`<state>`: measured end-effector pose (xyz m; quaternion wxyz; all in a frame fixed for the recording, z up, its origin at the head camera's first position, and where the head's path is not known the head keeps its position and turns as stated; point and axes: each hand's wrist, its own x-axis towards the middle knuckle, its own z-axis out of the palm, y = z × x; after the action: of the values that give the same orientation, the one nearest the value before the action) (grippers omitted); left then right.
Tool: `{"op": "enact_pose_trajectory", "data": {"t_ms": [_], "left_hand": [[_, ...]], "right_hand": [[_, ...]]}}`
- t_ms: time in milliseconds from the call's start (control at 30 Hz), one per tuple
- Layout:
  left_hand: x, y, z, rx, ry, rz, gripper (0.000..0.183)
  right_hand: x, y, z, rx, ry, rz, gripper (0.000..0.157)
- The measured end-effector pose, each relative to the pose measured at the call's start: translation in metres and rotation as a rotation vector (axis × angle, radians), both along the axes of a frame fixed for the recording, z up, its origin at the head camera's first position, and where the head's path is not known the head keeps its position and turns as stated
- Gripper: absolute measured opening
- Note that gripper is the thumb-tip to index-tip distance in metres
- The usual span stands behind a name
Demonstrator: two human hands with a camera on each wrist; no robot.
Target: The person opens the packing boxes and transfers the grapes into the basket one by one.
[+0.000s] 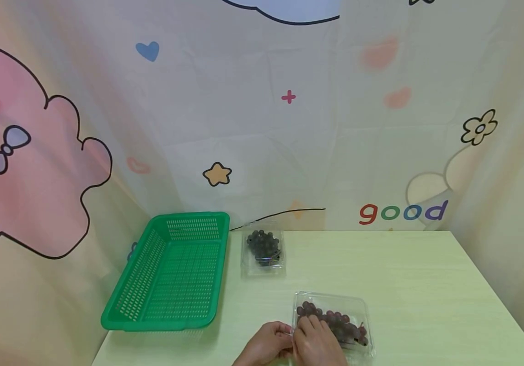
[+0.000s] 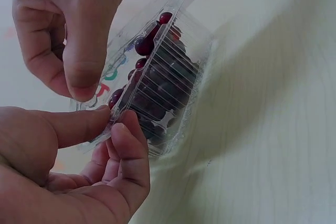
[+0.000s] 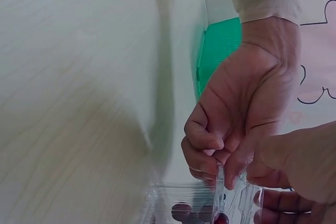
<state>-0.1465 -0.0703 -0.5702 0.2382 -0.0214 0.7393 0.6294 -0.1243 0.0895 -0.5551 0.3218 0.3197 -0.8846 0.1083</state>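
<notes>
A clear plastic clamshell box (image 1: 355,305) of dark red grapes (image 1: 341,328) lies near the front of the table. My left hand (image 1: 266,343) pinches the box's left edge between thumb and fingers, as the left wrist view shows. Over the same side, my right hand (image 1: 317,345) holds the lid's rim; its thumb presses that edge in the left wrist view and its fingers lie across the lid. Grapes (image 2: 142,45) show through the ribbed wall. The lid looks closed or nearly so; the hands hide part of the seam.
A green perforated plastic basket (image 1: 188,274) stands at the left of the table (image 1: 408,284). Right of it, near the back edge, sits another clear box (image 1: 262,273) holding dark grapes (image 1: 264,247). A printed curtain (image 1: 262,122) hangs behind and at both sides.
</notes>
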Motion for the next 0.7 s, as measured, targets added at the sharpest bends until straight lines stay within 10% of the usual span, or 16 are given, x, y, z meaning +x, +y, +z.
{"op": "enact_pose_trajectory", "data": {"t_ms": [700], "left_hand": [[-0.0005,0.0036,-0.0023,-0.003,-0.031,0.005,0.005]], "right_hand": [[0.0089,0.0086,0.0013,0.122,-0.225,-0.167,0.031]]}}
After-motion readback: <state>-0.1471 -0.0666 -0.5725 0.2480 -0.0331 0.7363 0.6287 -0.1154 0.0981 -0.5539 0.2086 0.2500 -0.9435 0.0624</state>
